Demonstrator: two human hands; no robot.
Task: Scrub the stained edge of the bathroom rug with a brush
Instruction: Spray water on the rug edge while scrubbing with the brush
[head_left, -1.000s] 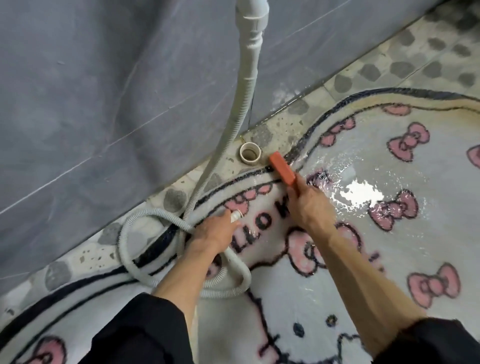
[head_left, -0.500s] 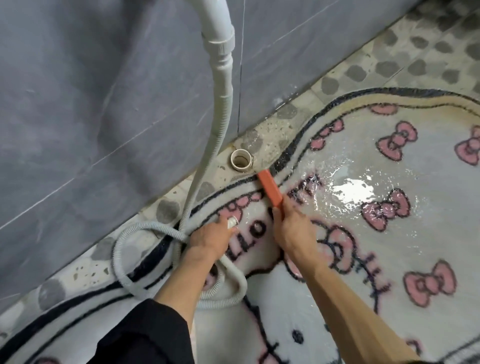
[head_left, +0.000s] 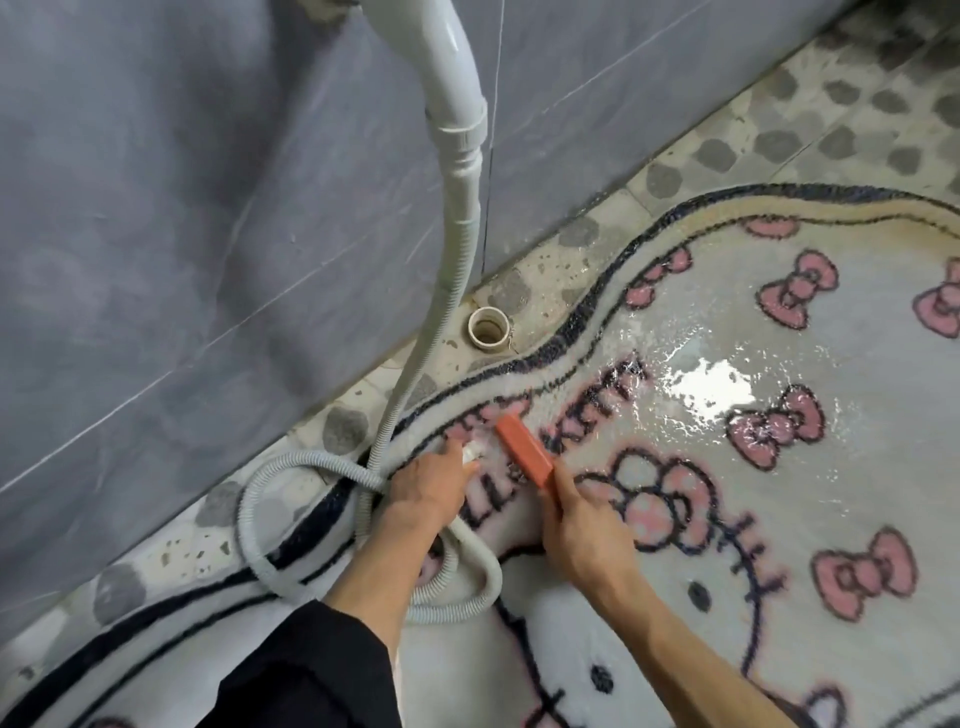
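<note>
Head view looks down over two forearms on the wet rug (head_left: 571, 654). The left hand (head_left: 431, 486) curls round the end of the hose (head_left: 456, 244), pointing it at the brush, seemingly to rinse where it scrubs. The right hand (head_left: 582, 530) grips the handle of the orange brush (head_left: 522, 451), which lies flat on the pile just inside the rug's dark border. Beyond, a floor drain (head_left: 488, 326) sits by the wall, probably taking the runoff.
</note>
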